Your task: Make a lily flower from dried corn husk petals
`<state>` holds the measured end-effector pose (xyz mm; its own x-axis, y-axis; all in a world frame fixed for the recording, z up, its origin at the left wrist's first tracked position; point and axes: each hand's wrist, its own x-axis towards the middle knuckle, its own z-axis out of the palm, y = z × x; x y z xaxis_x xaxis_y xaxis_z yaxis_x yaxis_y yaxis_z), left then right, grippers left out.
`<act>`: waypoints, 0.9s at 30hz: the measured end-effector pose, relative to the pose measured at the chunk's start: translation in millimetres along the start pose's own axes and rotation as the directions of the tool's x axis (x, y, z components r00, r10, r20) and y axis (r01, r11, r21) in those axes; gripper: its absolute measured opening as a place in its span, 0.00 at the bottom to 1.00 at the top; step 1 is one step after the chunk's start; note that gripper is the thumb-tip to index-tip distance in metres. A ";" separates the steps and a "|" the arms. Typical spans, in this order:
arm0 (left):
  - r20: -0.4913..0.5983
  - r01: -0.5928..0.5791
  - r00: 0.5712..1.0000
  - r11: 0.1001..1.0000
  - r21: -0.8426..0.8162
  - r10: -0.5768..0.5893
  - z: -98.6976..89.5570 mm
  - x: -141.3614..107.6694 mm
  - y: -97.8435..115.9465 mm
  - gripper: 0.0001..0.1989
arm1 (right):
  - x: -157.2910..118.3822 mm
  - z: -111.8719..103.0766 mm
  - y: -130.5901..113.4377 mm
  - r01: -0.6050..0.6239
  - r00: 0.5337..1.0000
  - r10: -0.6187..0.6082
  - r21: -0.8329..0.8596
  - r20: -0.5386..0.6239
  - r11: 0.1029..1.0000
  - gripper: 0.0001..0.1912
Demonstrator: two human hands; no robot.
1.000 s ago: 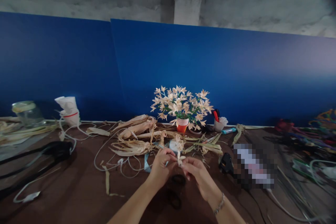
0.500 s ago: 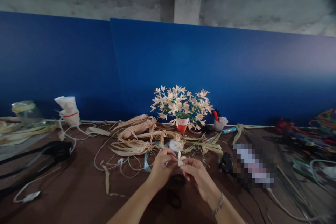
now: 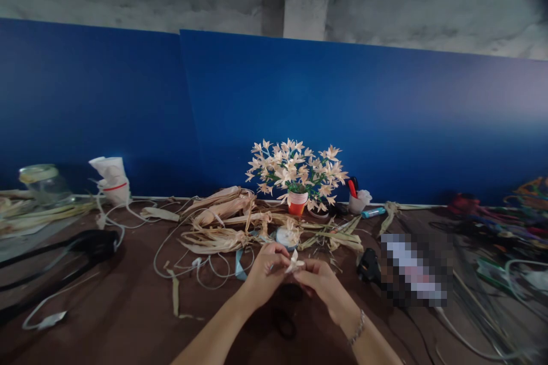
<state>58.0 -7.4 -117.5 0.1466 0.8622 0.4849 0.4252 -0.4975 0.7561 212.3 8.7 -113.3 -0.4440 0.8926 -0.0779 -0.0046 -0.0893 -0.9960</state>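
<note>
Currently, a small pale husk flower (image 3: 295, 262) is pinched between the partly closed fingers of the left hand (image 3: 266, 276) and the right hand (image 3: 320, 284), above a brown work table (image 3: 128, 296). Dried corn husks (image 3: 218, 239) are laid just beyond the hands. A pale blue ribbon (image 3: 240, 265) and a white cord (image 3: 154, 256) are positioned near the left hand.

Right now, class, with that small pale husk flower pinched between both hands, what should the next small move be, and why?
Probably a slight turn of the husk flower to inspect its petals. The left hand and right hand hold it close together over the brown table, giving fine control, and the bouquet shows spread, pointed petals to compare with.
</note>
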 end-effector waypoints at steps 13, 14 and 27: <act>0.075 -0.043 0.997 0.985 0.166 0.031 -6.6 0.7 4.4 0.05 | -5.5 -6.4 -17.1 0.103 0.991 -0.099 0.044 -0.095 0.994 0.10; 0.081 -0.054 0.996 0.985 0.166 0.041 -6.4 0.3 4.7 0.06 | -5.1 -5.4 -15.3 0.095 0.990 -0.090 0.047 -0.106 0.994 0.10; 0.103 -0.089 0.992 0.977 0.191 0.070 -7.9 0.7 3.1 0.07 | -7.4 -8.5 -21.1 0.223 0.966 -0.221 -0.001 -0.133 0.975 0.07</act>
<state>52.4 -9.1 -111.4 0.2673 0.8306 0.4885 0.5736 -0.5445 0.6119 223.3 7.8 -92.1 -0.3087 0.9409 0.1392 -0.1027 0.1125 -0.9883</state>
